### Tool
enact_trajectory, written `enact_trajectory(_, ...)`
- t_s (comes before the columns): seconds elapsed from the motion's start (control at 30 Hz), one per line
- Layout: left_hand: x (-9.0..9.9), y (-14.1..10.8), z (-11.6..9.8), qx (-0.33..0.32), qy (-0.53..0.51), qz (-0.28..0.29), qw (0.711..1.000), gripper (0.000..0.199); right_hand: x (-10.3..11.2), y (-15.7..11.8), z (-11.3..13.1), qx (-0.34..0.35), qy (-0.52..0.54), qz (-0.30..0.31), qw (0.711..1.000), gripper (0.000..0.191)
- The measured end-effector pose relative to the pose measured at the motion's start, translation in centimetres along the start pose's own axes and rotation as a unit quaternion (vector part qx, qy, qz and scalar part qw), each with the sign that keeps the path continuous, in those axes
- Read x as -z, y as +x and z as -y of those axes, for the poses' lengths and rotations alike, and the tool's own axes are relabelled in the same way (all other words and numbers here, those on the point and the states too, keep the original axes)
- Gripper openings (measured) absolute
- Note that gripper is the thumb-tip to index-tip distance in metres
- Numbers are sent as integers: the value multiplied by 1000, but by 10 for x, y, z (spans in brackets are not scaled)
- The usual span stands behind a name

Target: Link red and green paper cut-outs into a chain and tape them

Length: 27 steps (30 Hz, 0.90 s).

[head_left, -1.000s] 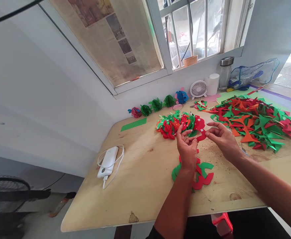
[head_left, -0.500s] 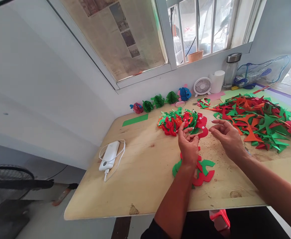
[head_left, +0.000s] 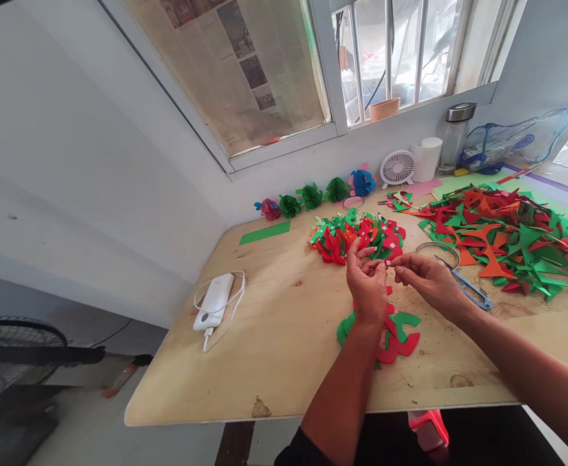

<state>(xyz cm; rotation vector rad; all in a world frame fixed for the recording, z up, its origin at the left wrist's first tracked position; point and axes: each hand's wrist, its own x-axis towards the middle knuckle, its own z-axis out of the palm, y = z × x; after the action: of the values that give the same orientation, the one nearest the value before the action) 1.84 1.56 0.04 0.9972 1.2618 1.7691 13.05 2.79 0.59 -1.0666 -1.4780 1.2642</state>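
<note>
My left hand (head_left: 367, 279) is closed in a pinch on a small red paper piece (head_left: 387, 263) with a white patch. The fingertips of my right hand (head_left: 422, 275) are pressed together at the right side of that piece; what they hold, if anything, is too small to tell. Just beyond my hands lies a heap of red, green and orange paper shapes (head_left: 335, 246), some with white patches. Red and green cut-outs (head_left: 403, 343) lie under and beside my left forearm. By my right hand are blue-handled scissors (head_left: 475, 294) and a roll of tape (head_left: 451, 251).
A big pile of paper scraps (head_left: 521, 239) covers the right side of the table (head_left: 264, 362). A white power bank (head_left: 216, 301) with a cable is at the left. Along the wall stand paper ornaments (head_left: 310, 195), a small fan (head_left: 397, 169) and a bottle (head_left: 453, 139).
My right hand has moved left to meet my left hand, uncovering the scissors and tape roll. The larger red shape by my left fingers no longer shows there.
</note>
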Motion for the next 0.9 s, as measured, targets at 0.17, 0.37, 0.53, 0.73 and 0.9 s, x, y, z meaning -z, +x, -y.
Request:
enact_trajectory(0.17, 0, -1, -1, 4, -6, 2, 1000, 61, 0, 0, 2, 12, -11, -4, 1000, 34)
enact_trajectory(0.37, -1, -1, -2, 16, -26, 2, 1000, 60, 1, 0, -1, 12, -17, 0, 1000, 33)
enact_trajectory(0.53, -1, -2, -2, 23, -37, -2, 999, 61, 2, 1, -6, 24, -26, 7, 999, 34)
enact_trajectory(0.73, 0, -2, -3, 25, -31, 1, 999, 61, 2, 1, -7, 30, -42, 4, 999, 35)
enact_trajectory(0.9, 0, -2, -2, 25, -28, 5, 999, 59, 3, 1, -10, 26, -48, 1, 998, 31)
